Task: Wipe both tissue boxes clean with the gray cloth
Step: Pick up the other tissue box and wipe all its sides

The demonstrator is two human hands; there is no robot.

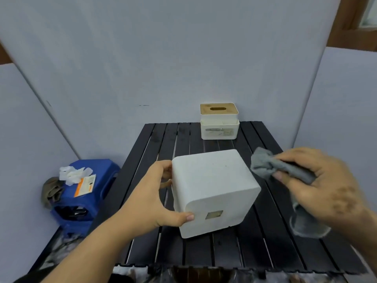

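Note:
A white tissue box point(214, 186) lies tipped over in the middle of the black slatted table point(265, 252), a small square patch on its near face. My left hand point(155, 197) grips its left side, thumb on the near face. My right hand point(324, 184) holds the gray cloth point(265, 164) just right of the box, apart from it; part of the cloth hangs below the hand. A second white tissue box point(219, 121) with a wooden slotted lid stands upright at the table's far edge.
A blue plastic stool point(98, 190) stands left of the table with crumpled white tissues point(72, 174), a printed packet and a brownish rag on it. Gray wall panels enclose the back and both sides.

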